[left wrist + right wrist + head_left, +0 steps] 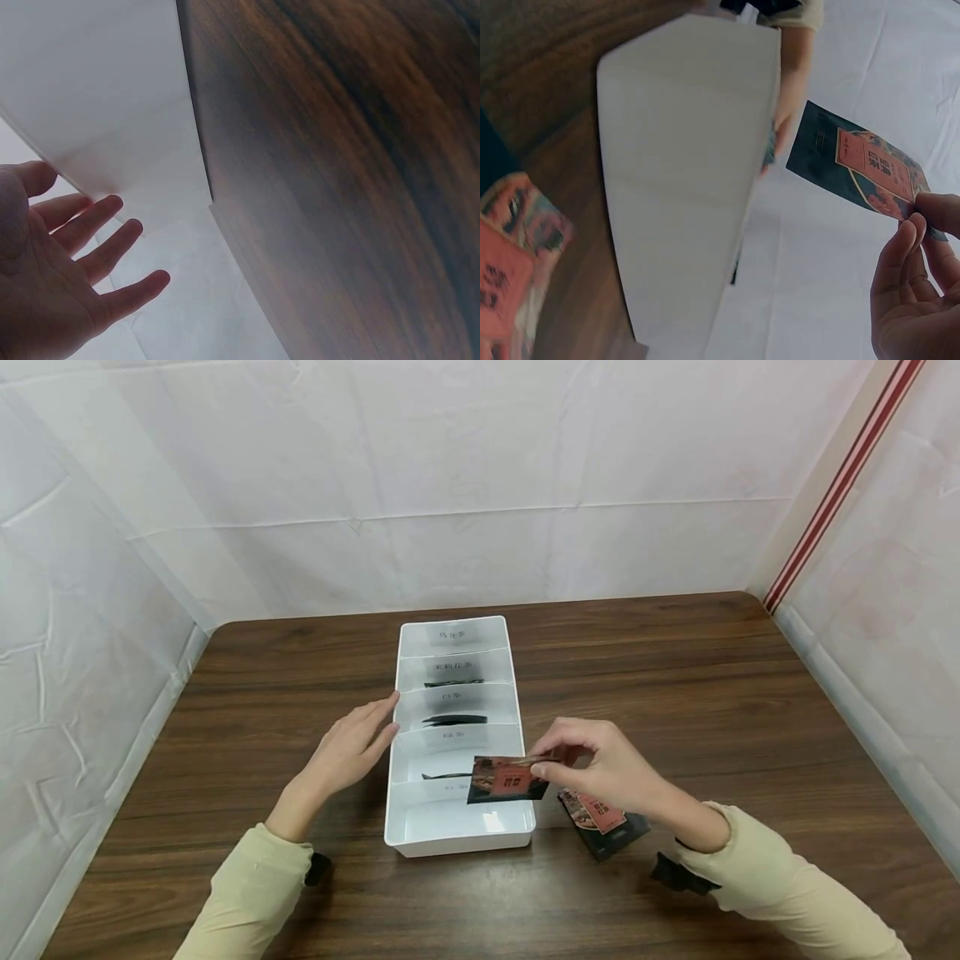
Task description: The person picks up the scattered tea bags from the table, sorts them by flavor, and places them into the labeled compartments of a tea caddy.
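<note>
A white divided box point(459, 842) with Chinese labels stands lengthwise on the table. Above its nearest compartments, my right hand point(600, 762) pinches a dark tea sachet with a red label point(506, 781) by one edge. In the right wrist view, thumb and fingertips grip a corner of that tea sachet point(862, 161). My left hand point(347, 752) is at the box's left wall, fingers extended and fingertips at the rim. The left wrist view shows those fingers point(94, 225) spread, holding nothing. Dark sachets point(454, 720) stand in several compartments, only their edges showing.
To the right of the box, under my right hand, lie dark sachet packaging with a red label point(603, 827), perhaps more than one piece. The wooden table point(300, 668) is bordered by white sheeting point(480, 560) at the back and sides.
</note>
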Available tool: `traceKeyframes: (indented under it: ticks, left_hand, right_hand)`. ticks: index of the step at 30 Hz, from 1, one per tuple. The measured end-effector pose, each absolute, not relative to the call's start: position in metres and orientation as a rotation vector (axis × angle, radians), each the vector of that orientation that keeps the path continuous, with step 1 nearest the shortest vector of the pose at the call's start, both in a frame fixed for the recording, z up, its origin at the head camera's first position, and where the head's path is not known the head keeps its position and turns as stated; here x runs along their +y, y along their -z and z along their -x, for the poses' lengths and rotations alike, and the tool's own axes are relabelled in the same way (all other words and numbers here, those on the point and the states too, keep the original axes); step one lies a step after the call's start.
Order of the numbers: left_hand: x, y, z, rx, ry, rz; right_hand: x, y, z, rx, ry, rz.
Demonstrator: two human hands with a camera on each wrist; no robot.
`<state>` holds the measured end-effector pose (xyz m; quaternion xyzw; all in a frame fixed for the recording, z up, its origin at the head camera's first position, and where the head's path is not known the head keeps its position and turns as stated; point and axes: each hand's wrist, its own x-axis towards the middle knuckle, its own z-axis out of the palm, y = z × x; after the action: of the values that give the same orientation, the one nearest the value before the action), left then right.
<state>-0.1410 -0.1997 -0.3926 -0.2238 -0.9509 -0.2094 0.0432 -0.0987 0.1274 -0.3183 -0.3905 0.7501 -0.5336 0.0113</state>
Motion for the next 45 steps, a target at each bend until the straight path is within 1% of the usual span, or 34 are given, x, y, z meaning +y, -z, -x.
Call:
traceKeyframes:
  ticks: [10,16,23,30,36,45]
  left_hand:
    - [-0.199,0.393,0.141,-2.912,0.643,0.684]
    - [-0.199,0.394,0.142,-2.902,0.634,0.695]
    - [-0.199,0.393,0.142,-2.903,0.638,0.691]
    - [-0.198,0.392,0.141,-2.907,0.634,0.679]
    - [-0.199,0.393,0.141,-2.902,0.635,0.680]
    - [-0.199,0.393,0.142,-2.900,0.638,0.678]
  right_hand:
    - [0.105,0.333,0.089,2.399,1.625,1.361]
    - [0.098,0.360,0.096,2.424,1.612,1.444]
    - [0.088,0.384,0.093,2.515,1.452,1.683]
    - [0.085,0.400,0.086,2.637,1.272,1.755]
    - [0.084,0.407,0.084,2.721,1.112,1.802]
    - [0.084,0.407,0.085,2.749,0.955,1.913]
